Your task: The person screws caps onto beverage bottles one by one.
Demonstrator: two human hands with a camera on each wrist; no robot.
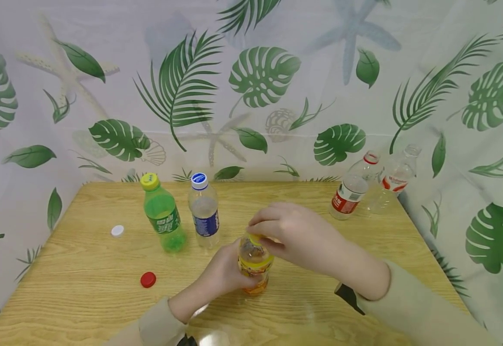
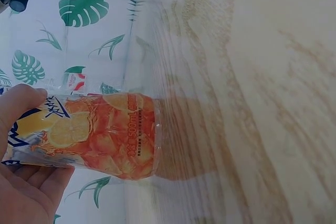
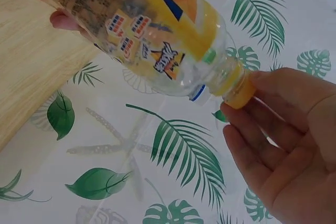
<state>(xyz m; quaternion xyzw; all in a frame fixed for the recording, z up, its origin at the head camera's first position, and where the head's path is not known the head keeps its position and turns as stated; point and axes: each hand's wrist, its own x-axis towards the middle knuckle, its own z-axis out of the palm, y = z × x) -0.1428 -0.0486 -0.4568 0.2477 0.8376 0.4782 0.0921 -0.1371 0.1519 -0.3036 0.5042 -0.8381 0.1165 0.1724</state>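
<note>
A clear plastic bottle [image 1: 257, 265] with a yellow and orange label stands upright at the middle of the table, its base at the tabletop in the left wrist view. My left hand [image 1: 223, 271] grips it round the body from the left. At the top, my right hand [image 1: 299, 235] pinches the yellow cap [image 3: 241, 93] between thumb and fingers. That cap sits at the mouth of the bottle; whether it is tight or loose I cannot tell. The label with orange slices [image 2: 107, 132] shows below my left fingers.
Behind my left hand stand a green bottle [image 1: 165, 218] with a yellow cap and a clear blue-labelled bottle [image 1: 205, 218] with a white cap. Two uncapped clear bottles, one red-labelled [image 1: 347, 197], the other behind it [image 1: 391, 185], stand back right. A white cap [image 1: 117, 231] and a red cap [image 1: 148, 279] lie left.
</note>
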